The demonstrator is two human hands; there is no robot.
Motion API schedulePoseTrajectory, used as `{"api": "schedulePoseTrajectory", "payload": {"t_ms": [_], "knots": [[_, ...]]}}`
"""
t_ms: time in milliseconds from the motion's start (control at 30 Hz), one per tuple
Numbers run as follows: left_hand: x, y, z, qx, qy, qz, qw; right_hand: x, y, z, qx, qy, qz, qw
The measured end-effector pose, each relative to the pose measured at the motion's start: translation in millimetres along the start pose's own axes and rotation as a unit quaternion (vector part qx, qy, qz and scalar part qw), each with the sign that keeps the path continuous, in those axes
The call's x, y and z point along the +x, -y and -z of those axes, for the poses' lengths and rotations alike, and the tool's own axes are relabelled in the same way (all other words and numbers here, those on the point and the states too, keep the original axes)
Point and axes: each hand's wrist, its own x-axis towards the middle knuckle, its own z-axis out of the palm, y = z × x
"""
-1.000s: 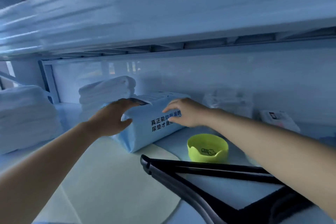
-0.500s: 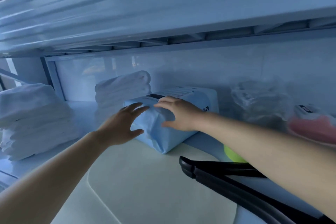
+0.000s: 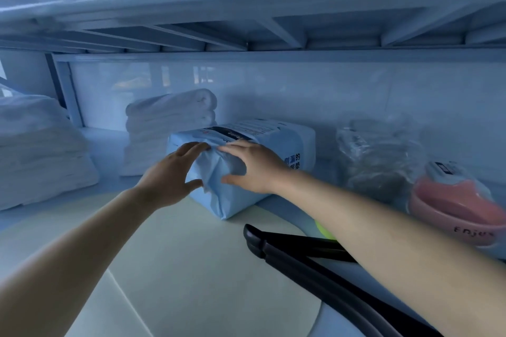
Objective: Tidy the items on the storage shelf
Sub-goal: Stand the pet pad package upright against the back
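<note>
"Blue package (image 3: 276, 145): state its location."

"It lies flat on the shelf (image 3: 106, 156), about midway along it and toward the back edge. Its crumpled near end sits on the far edge of the cream mat (image 3: 191, 268). The printed side faces right."

"Left hand (image 3: 172, 175): state."

"Spread wide. Its fingertips touch the top edge of the crumpled end and its thumb presses the end face lower down. It presses rather than clamps."

"Right hand (image 3: 253, 169)?"

"Same condition: spread wide, fingers laid over the top edge, thumb on the end face. The fingertips of the two hands almost meet on the top edge."

"Adjacent items, nearest first."

"A stack of folded white towels (image 3: 169, 123) stands just beside the package's left rear, near the shelf's back edge. A clear plastic bag (image 3: 380, 156) sits to the right, near but apart from the package. A black hanger (image 3: 309, 257) lies toward the front edge, its tip over the mat. A yellow-green item (image 3: 324, 230) shows beside the hanger, mostly hidden by the right forearm; type cannot be determined."

"Shelf ends?"

"A larger pile of white linen (image 3: 41, 153) is at the left end. A pink tub (image 3: 460, 208) is at the right end, with a white pack (image 3: 442, 169) in it."
</note>
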Motion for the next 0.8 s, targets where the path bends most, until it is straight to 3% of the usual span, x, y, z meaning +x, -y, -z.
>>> {"api": "schedulePoseTrajectory", "payload": {"t_ms": [300,633,800], "knots": [[-7.6,6.5,-9.4,-0.001,-0.005,-0.031,1.000,-2.1,1.6,-2.1,0.012,-0.032,-0.020,0.999],[-1.3,41.5,-0.9,0.026,-0.024,-0.165,0.986,-8.8,12.5,-1.8,-0.049,-0.022,-0.073,0.996],[6.3,69.5,-3.2,0.018,-0.023,-0.210,0.977,-11.6,29.8,-10.7,-0.082,-0.064,-0.108,0.989]]}}
